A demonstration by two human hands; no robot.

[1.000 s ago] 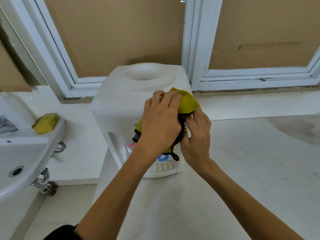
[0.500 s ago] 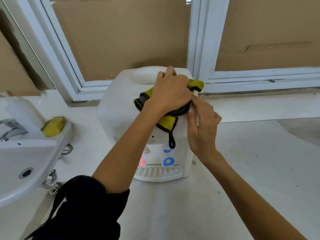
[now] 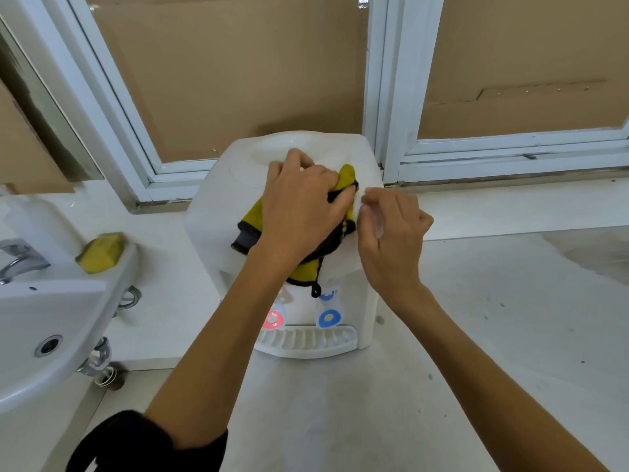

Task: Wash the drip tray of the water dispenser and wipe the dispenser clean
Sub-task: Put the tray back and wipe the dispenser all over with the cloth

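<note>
Water dispenser (image 3: 218, 233), one: white, tabletop model, standing on the white table (image 3: 476, 335) against the window frame (image 3: 381, 97), with a round recess in its top.

Taps, two: one with a red ring (image 3: 272, 321) to the left, one with a blue ring (image 3: 329, 318) to the right, both on the dispenser's front.

Drip tray (image 3: 306, 340), one: white, slotted, seated in place at the foot of the dispenser below the two taps.

Cloth (image 3: 253, 218), one: yellow with black edging and a black hanging loop, lying over the top front edge of the dispenser.

Left hand (image 3: 299, 209), one: laid on the cloth, fingers curled over it and gripping it against the dispenser top.

Right hand (image 3: 391, 233), one: just beside the cloth at the dispenser's upper right corner, fingers loosely curled and holding nothing; whether the fingertips touch the dispenser cannot be told.

Sleeve (image 3: 136, 441), one: black, pushed up on the left arm.

Sink (image 3: 51, 318), one: white, at the left, with a metal faucet (image 3: 17, 260).

Sponge (image 3: 100, 252), one: yellow, resting on the sink's rim.

Window panes, two: both covered with brown cardboard (image 3: 238, 63).
</note>
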